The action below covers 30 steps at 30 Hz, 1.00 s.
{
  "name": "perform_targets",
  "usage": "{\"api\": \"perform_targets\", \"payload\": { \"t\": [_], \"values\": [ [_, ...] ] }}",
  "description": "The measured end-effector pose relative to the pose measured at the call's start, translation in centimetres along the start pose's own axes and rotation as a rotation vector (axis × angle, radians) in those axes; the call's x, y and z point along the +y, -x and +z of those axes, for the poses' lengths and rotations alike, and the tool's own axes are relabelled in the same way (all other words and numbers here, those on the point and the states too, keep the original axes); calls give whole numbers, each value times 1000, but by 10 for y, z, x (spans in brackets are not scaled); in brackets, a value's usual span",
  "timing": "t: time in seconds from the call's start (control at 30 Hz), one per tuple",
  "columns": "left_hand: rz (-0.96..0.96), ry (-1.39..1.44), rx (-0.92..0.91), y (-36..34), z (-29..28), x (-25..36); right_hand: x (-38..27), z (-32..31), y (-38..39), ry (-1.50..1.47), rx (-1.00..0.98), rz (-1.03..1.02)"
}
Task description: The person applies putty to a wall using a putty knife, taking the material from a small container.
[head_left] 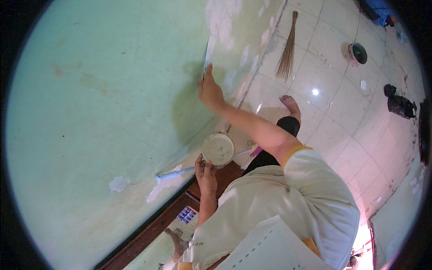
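My right hand (210,92) reaches out to the green wall (117,112), its fingers closed around a putty knife (209,50). The thin pale blade lies against the wall, beside a large patch of white filler (220,22). Lower down, my left hand (207,177) grips the rim of a round tub (218,149) close to my body. Inside the tub is a pale paste-like material. Smaller white patches (119,183) mark the wall to the left of the tub.
A light blue pole (177,173) passes behind the tub. On the tiled floor (328,117) lie a stick broom (288,49), a paint bucket (357,54) and black plastic bags (400,106). A brown wooden ledge (148,229) runs along the wall's foot. Part of another person (378,12) shows at top right.
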<state>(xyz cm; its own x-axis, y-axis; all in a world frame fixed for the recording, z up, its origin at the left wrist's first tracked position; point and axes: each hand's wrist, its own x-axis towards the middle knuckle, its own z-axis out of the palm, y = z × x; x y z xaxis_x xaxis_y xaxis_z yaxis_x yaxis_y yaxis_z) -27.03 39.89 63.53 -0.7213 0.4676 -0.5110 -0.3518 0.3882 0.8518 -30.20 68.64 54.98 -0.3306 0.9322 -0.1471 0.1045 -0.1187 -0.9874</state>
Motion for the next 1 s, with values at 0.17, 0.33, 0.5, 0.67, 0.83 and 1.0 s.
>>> {"api": "perform_targets", "payload": {
  "t": [0.17,0.33,0.5,0.67,0.83,1.0],
  "values": [
    [-2,7,55,2,1,5,15,-22,18,53,166,-177],
    [0,20,58,1,-1,2,-1,-48,-81,156,371,-204],
    [-4,30,25,-3,-5,-2,-8,-20,-46,127,93,-90],
    [0,8,42,-6,-5,4,28,-16,37,68,-170,10],
    [-4,-15,50,-7,-5,8,63,-45,-11,123,240,1],
    [-23,-86,91,-8,-4,9,76,-78,-114,120,337,226]
  ]
}}
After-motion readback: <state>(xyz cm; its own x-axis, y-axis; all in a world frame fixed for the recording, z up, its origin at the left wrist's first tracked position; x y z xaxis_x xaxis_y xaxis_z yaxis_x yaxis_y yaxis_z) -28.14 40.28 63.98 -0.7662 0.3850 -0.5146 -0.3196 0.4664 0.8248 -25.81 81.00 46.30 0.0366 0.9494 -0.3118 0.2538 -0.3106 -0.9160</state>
